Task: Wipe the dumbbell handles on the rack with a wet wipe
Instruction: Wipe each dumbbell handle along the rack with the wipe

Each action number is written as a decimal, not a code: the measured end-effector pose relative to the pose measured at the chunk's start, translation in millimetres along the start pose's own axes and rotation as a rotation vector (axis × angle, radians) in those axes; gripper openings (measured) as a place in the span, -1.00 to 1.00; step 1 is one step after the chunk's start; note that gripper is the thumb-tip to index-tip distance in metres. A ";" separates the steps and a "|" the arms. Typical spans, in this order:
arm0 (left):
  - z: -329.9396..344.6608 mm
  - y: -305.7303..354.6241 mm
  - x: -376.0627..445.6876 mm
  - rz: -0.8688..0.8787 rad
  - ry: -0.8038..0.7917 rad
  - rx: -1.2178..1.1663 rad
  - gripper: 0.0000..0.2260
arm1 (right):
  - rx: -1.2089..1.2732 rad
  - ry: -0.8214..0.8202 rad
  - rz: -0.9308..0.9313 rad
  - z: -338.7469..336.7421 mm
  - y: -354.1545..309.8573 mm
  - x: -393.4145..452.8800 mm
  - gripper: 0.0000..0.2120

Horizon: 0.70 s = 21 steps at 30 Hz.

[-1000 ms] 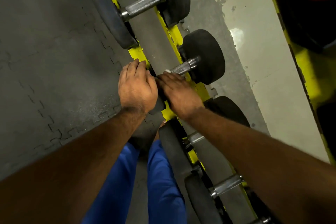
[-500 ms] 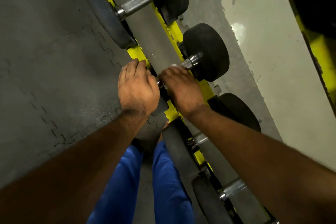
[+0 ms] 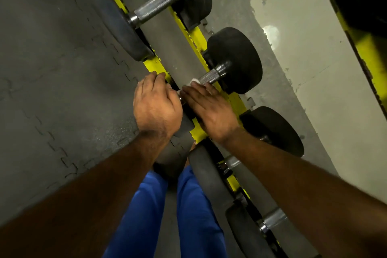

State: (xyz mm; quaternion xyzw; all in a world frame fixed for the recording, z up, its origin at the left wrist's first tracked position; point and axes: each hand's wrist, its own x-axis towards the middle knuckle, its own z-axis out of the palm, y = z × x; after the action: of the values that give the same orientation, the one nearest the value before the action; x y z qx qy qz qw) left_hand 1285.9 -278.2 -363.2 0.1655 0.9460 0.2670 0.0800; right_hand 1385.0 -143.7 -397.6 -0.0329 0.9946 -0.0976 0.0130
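Note:
Several black dumbbells lie across a yellow rack (image 3: 199, 37). My right hand (image 3: 209, 109) is wrapped round the knurled steel handle (image 3: 210, 76) of the middle dumbbell (image 3: 236, 58), with a white wet wipe (image 3: 194, 81) showing past the fingertips. My left hand (image 3: 156, 107) covers that dumbbell's near head (image 3: 184, 126), fingers curled over its edge. The near end of the handle is hidden under both hands.
Another dumbbell with a bare knurled handle (image 3: 156, 6) lies further along the rack. Two more dumbbells (image 3: 274, 130) lie nearer me, under my right forearm. Grey interlocking floor mats (image 3: 52, 69) are on the left, a pale wall (image 3: 303, 58) on the right. Blue trouser legs (image 3: 146, 216) stand below.
My right hand slid back along the handle toward me, uncovering more of the knurled steel and the wipe's edge. My left hand stayed on the near head.

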 end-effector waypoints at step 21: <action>-1.3 0.3 0.3 0.010 0.006 -0.006 -0.59 | -0.044 0.031 -0.031 6.4 5.5 -12.0 -0.37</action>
State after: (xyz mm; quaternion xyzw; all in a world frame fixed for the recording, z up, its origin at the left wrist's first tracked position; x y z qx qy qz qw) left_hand 1285.4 -278.4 -362.0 0.1689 0.9446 0.2707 0.0764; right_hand 1396.8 -138.8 -404.7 -0.0470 0.9960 -0.0762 -0.0044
